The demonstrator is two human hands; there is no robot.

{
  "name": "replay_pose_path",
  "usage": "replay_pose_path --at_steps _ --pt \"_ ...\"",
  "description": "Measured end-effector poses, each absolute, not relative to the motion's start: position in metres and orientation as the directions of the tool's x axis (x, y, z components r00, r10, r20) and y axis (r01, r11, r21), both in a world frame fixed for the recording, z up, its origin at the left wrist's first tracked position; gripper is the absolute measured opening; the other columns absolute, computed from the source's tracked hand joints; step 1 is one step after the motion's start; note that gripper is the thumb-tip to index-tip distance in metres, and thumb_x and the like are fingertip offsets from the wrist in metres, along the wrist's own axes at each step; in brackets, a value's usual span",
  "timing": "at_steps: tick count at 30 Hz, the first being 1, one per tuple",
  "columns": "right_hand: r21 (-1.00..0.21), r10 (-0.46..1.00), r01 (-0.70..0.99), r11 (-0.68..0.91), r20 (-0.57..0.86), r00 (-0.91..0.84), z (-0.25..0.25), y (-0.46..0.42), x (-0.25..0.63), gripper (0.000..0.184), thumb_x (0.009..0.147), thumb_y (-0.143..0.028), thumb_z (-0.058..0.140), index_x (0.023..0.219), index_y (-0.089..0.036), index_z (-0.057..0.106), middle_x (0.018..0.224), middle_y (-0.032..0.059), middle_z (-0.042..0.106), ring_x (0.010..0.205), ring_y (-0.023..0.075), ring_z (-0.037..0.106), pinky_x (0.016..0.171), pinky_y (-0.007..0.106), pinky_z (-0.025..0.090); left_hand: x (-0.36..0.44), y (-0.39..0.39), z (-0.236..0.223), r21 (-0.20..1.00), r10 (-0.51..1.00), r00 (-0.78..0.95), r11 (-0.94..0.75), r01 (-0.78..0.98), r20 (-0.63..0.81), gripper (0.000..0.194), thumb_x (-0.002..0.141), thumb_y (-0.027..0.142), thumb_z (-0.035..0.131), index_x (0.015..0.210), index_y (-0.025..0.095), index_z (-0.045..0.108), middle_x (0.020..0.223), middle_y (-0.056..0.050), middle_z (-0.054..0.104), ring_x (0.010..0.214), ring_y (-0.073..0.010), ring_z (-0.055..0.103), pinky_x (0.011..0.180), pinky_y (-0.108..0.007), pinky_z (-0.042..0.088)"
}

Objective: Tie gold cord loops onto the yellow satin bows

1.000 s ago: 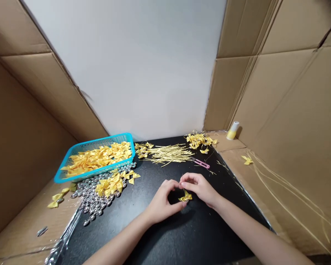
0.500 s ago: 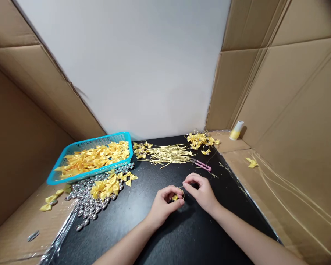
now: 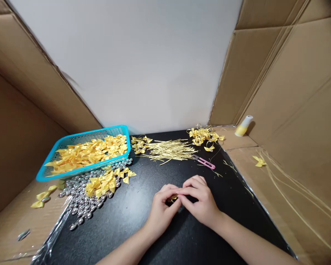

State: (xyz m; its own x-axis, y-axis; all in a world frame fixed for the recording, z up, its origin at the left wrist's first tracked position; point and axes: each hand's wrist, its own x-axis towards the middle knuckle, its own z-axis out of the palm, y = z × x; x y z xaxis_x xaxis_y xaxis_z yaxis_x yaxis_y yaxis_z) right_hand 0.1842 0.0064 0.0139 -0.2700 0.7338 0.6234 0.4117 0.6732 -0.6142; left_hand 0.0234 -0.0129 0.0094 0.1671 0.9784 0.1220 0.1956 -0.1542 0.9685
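My left hand [image 3: 162, 209] is closed around a small yellow ribbon bow [image 3: 172, 198] above the black tabletop [image 3: 132, 224]. Fingers cover most of the bow, leaving only a glint of yellow between thumb and forefinger. From the right, my right hand [image 3: 202, 200] meets it, thumb and fingertips pinched together at the bow; the thin gold cord seen there earlier is now hidden in the fingers. Beyond the hands lie pink thread snips [image 3: 205, 162] and a pile of cut gold cords [image 3: 171, 150].
A blue basket [image 3: 82, 166] heaped with yellow bows stands at left. Silver beads [image 3: 84, 206] and loose bows [image 3: 103, 184] spread before it. Corded bows [image 3: 202, 135] lie at the back right, near a thread cone [image 3: 244, 126]. Cardboard walls [image 3: 298, 92] flank the table.
My right hand has moved left, bringing its fingertips against those of my left hand. The cord between the hands no longer shows. The view has shifted slightly.
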Motion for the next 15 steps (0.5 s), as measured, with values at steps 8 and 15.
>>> replay_pose_path --at_steps 8,15 --pt "-0.821 0.825 0.255 0.511 0.385 -0.413 0.019 0.018 0.195 0.011 0.085 -0.013 0.06 0.092 -0.02 0.066 0.09 0.0043 0.068 0.088 0.0186 0.061 0.079 0.034 0.049 0.019 -0.011 0.011 0.949 0.976 0.158 -0.188 0.253 0.151 0.018 0.088 0.033 0.064 0.086 0.023 0.079 0.089 -0.007 0.064 0.087 -0.0211 0.059 0.079 -0.033 0.045" --pt "-0.789 0.79 0.304 0.534 0.338 -0.511 0.019 0.021 0.2 0.006 0.084 -0.014 0.064 0.083 -0.02 0.063 0.086 0.0019 0.068 0.086 0.0181 0.06 0.081 0.036 0.044 0.009 -0.012 0.014 0.86 0.952 0.268 -0.255 0.442 0.145 0.017 0.089 0.032 0.063 0.091 0.027 0.079 0.081 -0.005 0.06 0.083 -0.0203 0.054 0.076 -0.033 0.042"
